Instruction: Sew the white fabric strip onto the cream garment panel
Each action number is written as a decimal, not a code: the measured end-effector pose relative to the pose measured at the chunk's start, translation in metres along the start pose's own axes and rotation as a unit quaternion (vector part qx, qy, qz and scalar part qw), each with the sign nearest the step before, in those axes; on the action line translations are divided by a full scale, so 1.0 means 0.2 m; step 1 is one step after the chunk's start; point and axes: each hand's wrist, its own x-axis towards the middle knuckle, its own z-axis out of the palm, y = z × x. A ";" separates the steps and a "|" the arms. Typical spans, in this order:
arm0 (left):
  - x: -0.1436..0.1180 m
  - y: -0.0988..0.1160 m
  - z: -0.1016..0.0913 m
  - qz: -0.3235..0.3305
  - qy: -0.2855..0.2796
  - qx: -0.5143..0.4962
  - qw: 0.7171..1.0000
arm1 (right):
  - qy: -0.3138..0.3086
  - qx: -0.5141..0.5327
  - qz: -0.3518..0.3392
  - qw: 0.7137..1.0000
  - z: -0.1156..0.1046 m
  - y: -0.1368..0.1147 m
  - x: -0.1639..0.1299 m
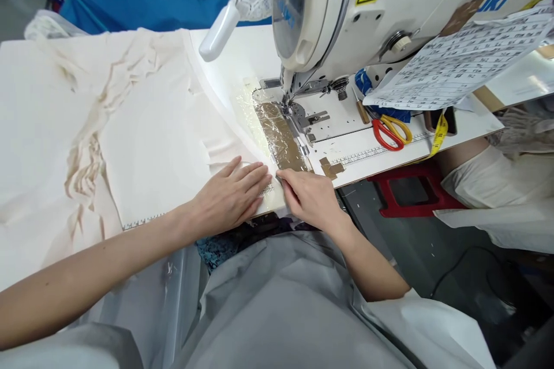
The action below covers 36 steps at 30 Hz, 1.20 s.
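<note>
A wide piece of pale cream fabric [151, 138] lies over the left of the white sewing table, gathered into wrinkles further left. My left hand [236, 193] rests flat on its near right part, fingers stretched toward the fabric's edge. Close beside it, my right hand [309, 196] has its fingers curled and closed at the fabric's corner. Something small and dark shows at those fingertips, too little of it to name. Beyond both hands stands the sewing machine [320, 17], its presser foot [286, 105] above a brown-taped plate [281, 138].
Red and yellow-handled scissors [392, 131], a wooden-handled tool [362, 112] and a yellow tape measure [439, 135] lie right of the machine. A printed sheet [463, 57] hangs from it. A red stool [415, 187] and another person's arm are at right.
</note>
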 end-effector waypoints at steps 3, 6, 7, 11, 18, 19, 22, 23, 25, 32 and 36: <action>-0.01 0.01 0.01 0.000 -0.003 -0.009 1.000 | 0.041 0.023 0.013 0.999 0.03 0.00 0.01; -0.01 0.02 0.02 -0.002 0.001 -0.014 1.000 | 0.068 0.061 0.051 0.995 0.05 0.00 -0.01; -0.02 0.02 0.02 0.000 0.002 -0.013 1.000 | 0.070 0.069 0.059 0.993 0.06 -0.01 -0.01; -0.01 0.02 0.01 0.000 -0.004 -0.016 1.000 | 0.062 0.068 0.059 0.994 0.07 -0.02 0.00; -0.01 0.03 0.03 -0.006 -0.002 -0.004 1.000 | 0.058 0.038 0.046 0.996 0.07 -0.04 0.02; -0.01 0.03 0.03 -0.005 -0.002 -0.001 1.000 | 0.056 0.034 0.044 0.997 0.07 -0.04 0.02; -0.01 0.04 0.02 -0.003 -0.004 0.012 1.000 | 0.035 0.023 0.029 0.999 0.03 -0.03 -0.01; 0.00 0.04 0.02 -0.003 -0.005 0.018 1.000 | 0.024 0.021 0.025 0.999 0.01 -0.03 -0.03; 0.00 0.04 0.02 -0.002 -0.008 0.025 1.000 | 0.004 0.025 0.028 0.999 -0.03 -0.02 -0.06; -0.02 0.05 0.02 -0.016 -0.015 -0.002 1.000 | 0.017 0.042 0.045 0.998 -0.02 -0.01 -0.11; -0.02 0.04 0.01 -0.034 -0.020 -0.010 0.999 | 0.066 0.097 0.075 0.990 0.01 -0.01 -0.10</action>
